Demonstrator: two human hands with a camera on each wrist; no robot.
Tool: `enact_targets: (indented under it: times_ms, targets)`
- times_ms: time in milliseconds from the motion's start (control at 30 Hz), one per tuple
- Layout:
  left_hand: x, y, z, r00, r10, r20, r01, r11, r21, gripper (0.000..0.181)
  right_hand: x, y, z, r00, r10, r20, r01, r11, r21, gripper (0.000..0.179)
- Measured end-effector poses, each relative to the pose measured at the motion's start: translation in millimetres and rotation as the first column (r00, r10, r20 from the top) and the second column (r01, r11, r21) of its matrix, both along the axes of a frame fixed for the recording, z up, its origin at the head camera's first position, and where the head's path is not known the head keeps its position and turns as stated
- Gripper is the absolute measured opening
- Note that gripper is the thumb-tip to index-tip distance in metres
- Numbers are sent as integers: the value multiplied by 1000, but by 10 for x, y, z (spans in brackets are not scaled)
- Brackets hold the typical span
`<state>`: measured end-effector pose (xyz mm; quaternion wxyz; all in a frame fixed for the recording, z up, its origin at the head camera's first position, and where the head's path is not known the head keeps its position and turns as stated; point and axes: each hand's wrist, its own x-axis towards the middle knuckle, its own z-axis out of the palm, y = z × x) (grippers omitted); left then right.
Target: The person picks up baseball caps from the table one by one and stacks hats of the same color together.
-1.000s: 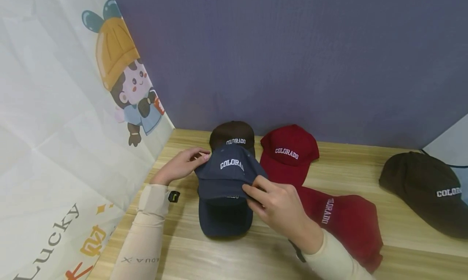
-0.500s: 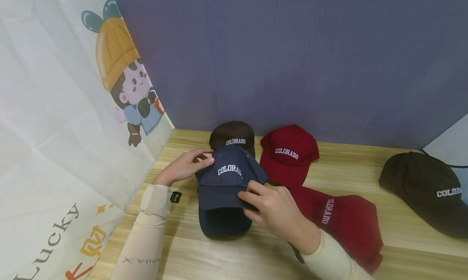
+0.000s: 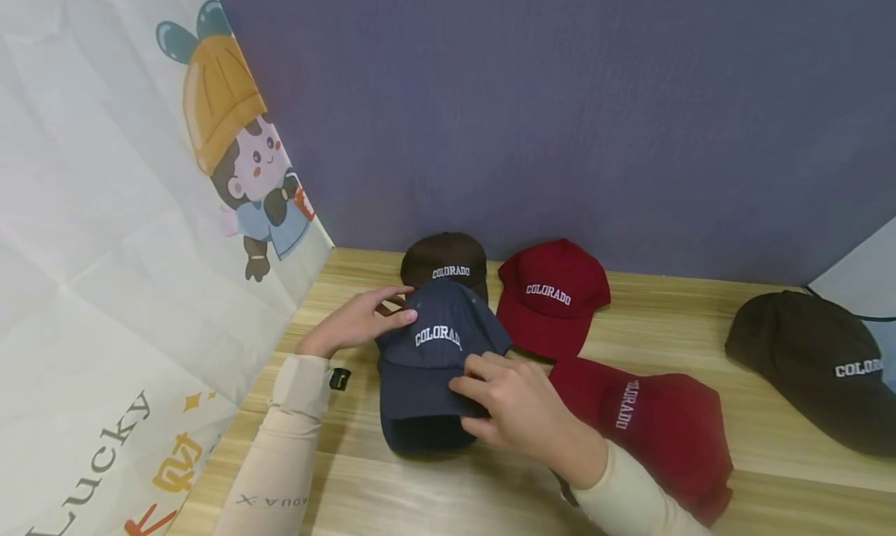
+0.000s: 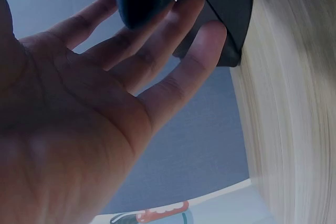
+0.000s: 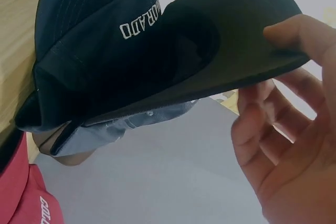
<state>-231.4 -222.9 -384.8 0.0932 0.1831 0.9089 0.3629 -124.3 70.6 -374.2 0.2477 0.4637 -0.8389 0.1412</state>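
Two navy baseball caps lettered COLORADO overlap at the centre of the head view. The upper navy cap point(image 3: 437, 380) lies over the lower navy cap point(image 3: 420, 436), whose dark brim shows beneath. My right hand point(image 3: 528, 404) pinches the upper cap's brim at its right side. In the right wrist view, the thumb is on the brim's underside point(image 5: 252, 30), and the lower cap's crown point(image 5: 100, 40) faces it. My left hand point(image 3: 350, 324) is at the upper cap's left side, thumb against the crown. Its fingers point(image 4: 176, 85) are extended and spread behind, partly covered by dark fabric.
Behind the navy caps sits a brown cap point(image 3: 444, 256). To their right lie a red cap point(image 3: 553, 271) and a second red cap point(image 3: 665, 419), turned sideways. Another brown cap point(image 3: 777, 349) is at far right. A blue-grey panel point(image 3: 560, 116) backs the wooden table point(image 3: 364, 481).
The upper navy cap has come down and toward me, covering the lower cap's lettering and more of its brim. Both hands moved with it.
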Motion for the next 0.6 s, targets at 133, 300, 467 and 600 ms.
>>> enact_targets:
  times_ms: [133, 300, 467, 600]
  targets:
    - [-1, 29, -1, 1000, -14, 1, 14, 1000, 9, 69, 5, -7, -11, 999, -19, 42, 17, 999, 37, 34]
    - [2, 52, -8, 1000, -22, 0, 22, 999, 23, 75, 9, -19, -15, 993, -43, 108, 34, 996, 84, 39]
    - [8, 68, -18, 1000, -29, -6, 29, 999, 32, 77, 12, -32, -26, 982, -70, 176, 47, 990, 134, 41]
    - [3, 72, -27, 999, -38, -1, 38, 998, 42, 77, 9, -46, -49, 975, -89, 205, 54, 984, 172, 43]
